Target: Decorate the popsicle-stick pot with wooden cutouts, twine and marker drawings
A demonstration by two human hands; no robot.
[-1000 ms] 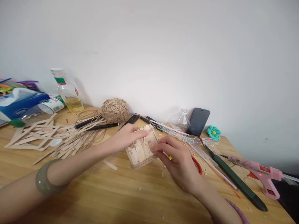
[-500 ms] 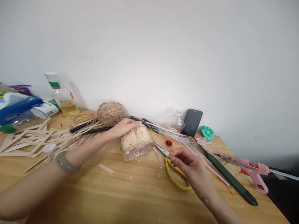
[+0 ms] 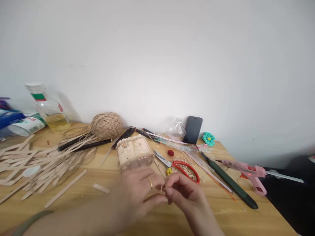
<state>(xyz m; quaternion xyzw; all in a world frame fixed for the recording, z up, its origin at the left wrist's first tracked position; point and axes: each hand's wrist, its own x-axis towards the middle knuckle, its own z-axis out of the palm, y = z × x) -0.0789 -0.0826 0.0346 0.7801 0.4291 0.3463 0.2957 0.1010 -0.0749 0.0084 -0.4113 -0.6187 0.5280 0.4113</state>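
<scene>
resting just beyond left hand [image 3: 140,189], stick-covered container [image 3: 134,151]

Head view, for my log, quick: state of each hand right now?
Left hand: blurred; grip cannot be told.
Right hand: fingers closed; anything held is unclear.

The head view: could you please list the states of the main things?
Pink glue gun, red light lit
Clear white-capped bottle, partly full
Black rectangular smartphone, propped, screen dark
Red-handled metal scissors, lying flat
Brown twine ball, wound
Pale wooden-stick container, resting, partly hidden
Right hand, pinched shut
Left hand, blurred, grip unclear
</scene>
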